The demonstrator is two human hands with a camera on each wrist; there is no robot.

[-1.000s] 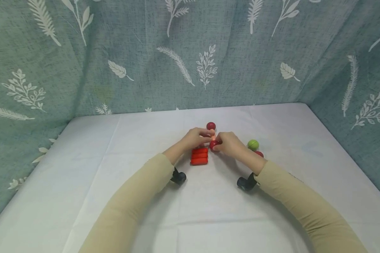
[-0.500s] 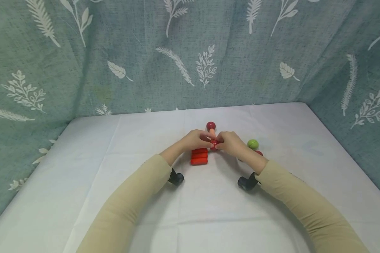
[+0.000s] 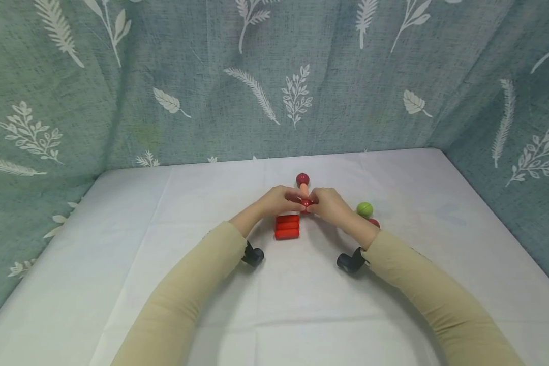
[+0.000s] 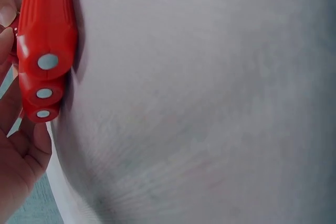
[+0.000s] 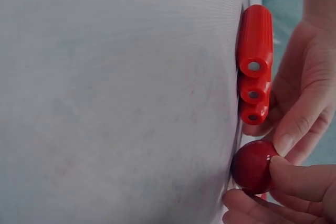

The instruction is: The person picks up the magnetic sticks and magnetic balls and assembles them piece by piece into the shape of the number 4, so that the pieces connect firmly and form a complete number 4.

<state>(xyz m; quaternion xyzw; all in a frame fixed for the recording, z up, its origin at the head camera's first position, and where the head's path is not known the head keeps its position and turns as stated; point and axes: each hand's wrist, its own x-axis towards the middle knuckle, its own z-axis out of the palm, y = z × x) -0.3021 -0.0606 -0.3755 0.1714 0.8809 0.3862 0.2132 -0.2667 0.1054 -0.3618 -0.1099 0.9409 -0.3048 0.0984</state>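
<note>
A glossy red ball (image 5: pixel 254 166) sits between my two hands at the middle of the table. My right hand (image 3: pixel 331 206) pinches it between thumb and fingers. From the other side my left hand (image 3: pixel 278 201) holds the same ball, its thumb (image 5: pixel 285 143) against the surface. A peach-coloured stick (image 3: pixel 304 189) runs from between the hands to a second red ball (image 3: pixel 303 179) farther back. Where the stick meets the near ball is hidden by fingers. Beside my left hand, several red ribbed sticks (image 3: pixel 286 227) with silvery round ends lie side by side.
A green ball (image 3: pixel 364 209) rests to the right of my right hand, with another red ball (image 3: pixel 373 222) partly hidden by the forearm. White cloth (image 3: pixel 297 300) covers the table. A patterned green-blue curtain (image 3: pixel 274 101) stands behind it.
My left fingers have come down from the peach stick to the near red ball. Both hands, with the balls and stick, have shifted slightly back and left.
</note>
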